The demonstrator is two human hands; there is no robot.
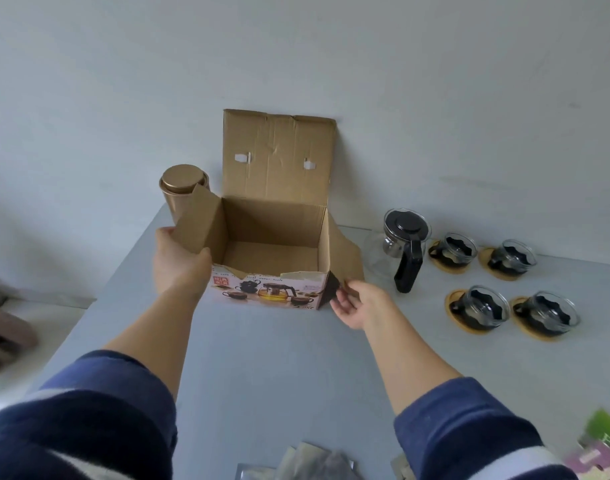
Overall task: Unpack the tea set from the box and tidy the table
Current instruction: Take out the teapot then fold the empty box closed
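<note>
— Unpacking looks finished, as far as one can judge: the brown cardboard box with the printed tea-set picture on its front [272,251] stands open near the far edge of the grey table [262,375], its lid flap upright against the wall, and its floor shows bare.

— And the set itself?

— Out on the table, toward the far right corner. One clear glass teapot with a black lid and handle [402,247] stands just beside the box; beyond it are four glass cups in black holders, each on a round bamboo coaster [483,306], in two rows of two.

— What are the person's hands doing?

— The left hand [179,265] grips the box's left side flap, fingers wrapped over it. The right hand [357,303] pinches the edge of the right side flap at the box's front right corner.

— So what remains?

— Tidying, probably: folding or removing the box. One gold metal canister [182,192] stands behind the left flap, and some flat packets [310,462] lie at the near edge, too cut off to count. A green and pink packet [604,448] shows at the near right corner.
</note>
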